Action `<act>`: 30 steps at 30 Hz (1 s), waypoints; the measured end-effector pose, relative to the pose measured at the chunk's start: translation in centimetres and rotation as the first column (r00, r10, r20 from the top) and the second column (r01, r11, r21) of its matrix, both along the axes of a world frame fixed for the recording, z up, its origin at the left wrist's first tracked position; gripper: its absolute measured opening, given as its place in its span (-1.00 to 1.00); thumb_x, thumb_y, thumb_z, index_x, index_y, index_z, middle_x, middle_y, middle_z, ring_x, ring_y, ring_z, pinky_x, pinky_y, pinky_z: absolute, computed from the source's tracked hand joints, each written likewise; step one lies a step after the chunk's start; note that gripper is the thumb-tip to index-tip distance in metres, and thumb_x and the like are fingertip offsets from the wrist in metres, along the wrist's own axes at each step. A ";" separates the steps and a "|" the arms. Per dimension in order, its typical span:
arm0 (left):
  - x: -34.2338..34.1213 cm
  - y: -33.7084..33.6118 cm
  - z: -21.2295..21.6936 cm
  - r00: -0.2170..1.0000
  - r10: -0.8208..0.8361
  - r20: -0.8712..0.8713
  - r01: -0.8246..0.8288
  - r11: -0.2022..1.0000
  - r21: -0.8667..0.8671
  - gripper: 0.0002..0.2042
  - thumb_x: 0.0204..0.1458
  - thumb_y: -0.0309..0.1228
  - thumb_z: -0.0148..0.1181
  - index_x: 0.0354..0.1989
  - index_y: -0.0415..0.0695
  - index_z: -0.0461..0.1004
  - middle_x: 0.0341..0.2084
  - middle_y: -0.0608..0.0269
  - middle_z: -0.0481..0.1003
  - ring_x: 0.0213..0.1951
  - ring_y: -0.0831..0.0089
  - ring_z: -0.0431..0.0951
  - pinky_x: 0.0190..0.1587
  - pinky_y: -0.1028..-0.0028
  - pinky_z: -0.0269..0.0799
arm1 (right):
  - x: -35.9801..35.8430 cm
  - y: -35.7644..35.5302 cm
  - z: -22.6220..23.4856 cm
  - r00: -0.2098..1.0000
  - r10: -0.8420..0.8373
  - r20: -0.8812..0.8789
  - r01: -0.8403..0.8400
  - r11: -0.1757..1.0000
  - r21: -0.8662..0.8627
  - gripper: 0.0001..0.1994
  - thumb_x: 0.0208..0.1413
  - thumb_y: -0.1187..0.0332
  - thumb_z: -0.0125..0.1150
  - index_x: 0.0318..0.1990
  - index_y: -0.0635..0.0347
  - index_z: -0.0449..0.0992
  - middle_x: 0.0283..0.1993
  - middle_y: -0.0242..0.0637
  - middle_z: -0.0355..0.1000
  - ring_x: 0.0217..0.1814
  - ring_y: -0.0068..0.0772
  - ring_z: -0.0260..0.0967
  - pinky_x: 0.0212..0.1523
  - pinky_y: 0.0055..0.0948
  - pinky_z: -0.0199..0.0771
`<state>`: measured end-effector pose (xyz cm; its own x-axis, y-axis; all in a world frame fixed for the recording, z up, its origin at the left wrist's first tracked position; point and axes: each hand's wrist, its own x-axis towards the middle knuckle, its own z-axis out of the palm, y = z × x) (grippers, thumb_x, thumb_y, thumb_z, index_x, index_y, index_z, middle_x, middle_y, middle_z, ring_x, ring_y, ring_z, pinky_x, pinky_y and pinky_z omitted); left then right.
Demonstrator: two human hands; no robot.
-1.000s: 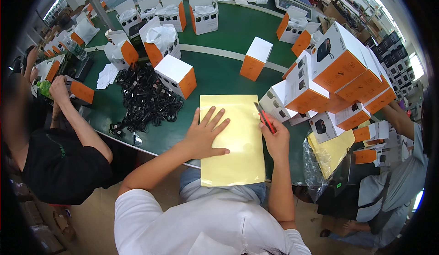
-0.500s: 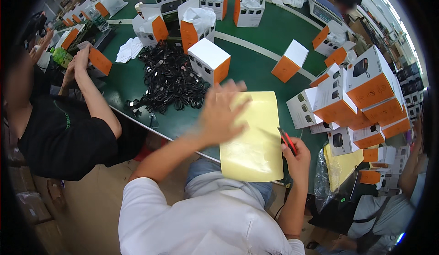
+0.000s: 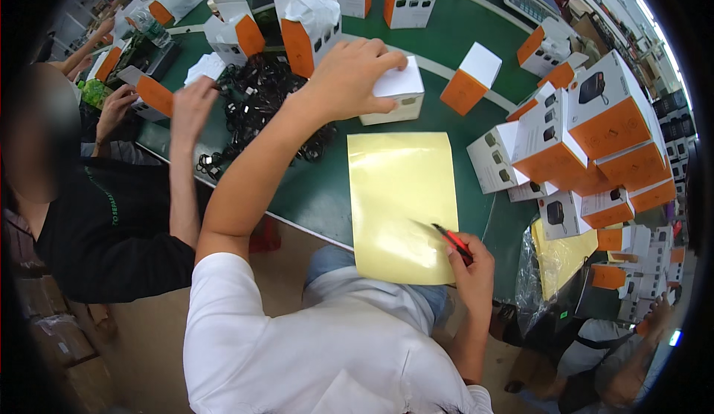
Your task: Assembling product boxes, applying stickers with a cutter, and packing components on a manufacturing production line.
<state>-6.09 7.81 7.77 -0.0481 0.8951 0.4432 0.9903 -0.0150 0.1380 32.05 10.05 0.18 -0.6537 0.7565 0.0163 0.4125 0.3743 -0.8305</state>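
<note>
My left hand (image 3: 357, 79) reaches across and grips the top of a closed white box (image 3: 401, 88). Its thumb and fingers are bent over the box's edges. In my right hand (image 3: 473, 267) is a red-and-black utility knife (image 3: 455, 244), its tip pointing up and left over a glossy yellow sheet (image 3: 401, 198). That sheet lies at the table's near edge, partly over my lap, with the box just beyond it. Left of the box sits a heap of black cables (image 3: 260, 102), partly covered by my left forearm.
Several white-and-orange boxes (image 3: 554, 165) are stacked to the right, beside more yellow sheets (image 3: 554, 262) and clear plastic. Open boxes with white bags (image 3: 309, 31) stand at the back of the green table (image 3: 305, 191). At left a co-worker's hand (image 3: 195, 105) reaches toward the cables.
My left hand has left the yellow sheet and taken hold of the white box, which has shifted right and turned. The knife has moved left over the sheet. The co-worker's arm has reached toward the cables.
</note>
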 end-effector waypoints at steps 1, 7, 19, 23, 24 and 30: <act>0.7 0.7 -0.8 1.000 -0.003 0.012 0.003 1.000 -0.008 -0.50 -0.12 -0.15 0.45 0.03 0.01 0.51 -0.06 0.16 0.49 0.01 0.11 0.48 0.09 0.20 0.38 | 0.2 0.1 0.5 0.999 -0.017 0.027 0.018 0.999 -0.043 -0.82 0.19 0.46 0.30 -0.09 0.31 0.59 -0.30 -0.36 0.51 -0.28 -0.56 0.35 -0.20 -0.56 0.37; 6.1 0.9 -3.7 0.996 -0.086 -0.013 0.086 0.955 0.282 -0.53 -0.05 -0.20 0.43 0.04 -0.05 0.51 0.04 0.11 0.44 0.07 0.08 0.43 0.14 0.12 0.33 | 4.0 0.9 0.5 0.976 -0.216 0.034 0.218 0.957 -0.190 -0.83 0.29 0.43 0.21 -0.04 0.28 0.55 -0.24 -0.25 0.47 -0.20 -0.37 0.40 -0.11 -0.50 0.36; 11.8 -3.0 -10.2 0.850 -0.405 0.338 0.501 0.820 -0.276 -0.13 -0.05 0.28 0.29 0.37 -0.04 0.35 0.50 0.10 0.08 0.54 0.07 -0.08 0.54 -0.11 -0.36 | 1.4 1.6 3.1 0.994 -0.084 0.070 0.088 0.995 -0.044 -0.87 0.21 0.55 0.24 -0.10 0.30 0.58 -0.24 -0.21 0.50 -0.24 -0.34 0.43 -0.14 -0.47 0.39; 13.6 -2.0 -12.0 0.900 -0.335 0.279 0.413 0.861 -0.298 -0.07 -0.06 0.38 0.20 0.41 -0.01 0.31 0.51 0.11 0.07 0.56 0.09 -0.12 0.51 -0.22 -0.41 | -0.3 2.2 2.9 0.978 -0.002 0.211 -0.030 0.989 0.148 -0.86 0.12 0.58 0.24 -0.17 0.22 0.58 -0.23 -0.21 0.52 -0.21 -0.09 0.46 -0.17 -0.29 0.35; 13.7 -2.0 -12.1 0.894 -0.344 0.286 0.424 0.855 -0.299 -0.07 -0.06 0.38 0.20 0.41 -0.01 0.31 0.51 0.11 0.07 0.56 0.09 -0.12 0.51 -0.22 -0.41 | -0.6 2.4 2.8 0.974 0.008 0.227 -0.059 0.974 0.217 -0.86 0.12 0.57 0.25 -0.16 0.20 0.59 -0.23 -0.24 0.52 -0.24 -0.13 0.45 -0.18 -0.30 0.34; 14.0 -2.2 -11.6 0.917 -0.340 0.209 0.395 0.848 -0.355 -0.02 -0.07 0.42 0.17 0.45 0.02 0.24 0.52 0.12 0.04 0.56 0.11 -0.12 0.47 -0.31 -0.42 | -1.3 2.9 2.2 0.967 0.004 0.255 -0.073 0.962 0.263 -0.86 0.13 0.47 0.31 -0.16 0.08 0.65 -0.26 -0.33 0.51 -0.35 -0.25 0.44 -0.25 -0.33 0.31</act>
<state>7.89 5.57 -3.80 0.2842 0.9557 0.0764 0.8945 -0.2929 0.3379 30.75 12.92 2.41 -0.6914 0.7209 0.0468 0.5746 0.5881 -0.5692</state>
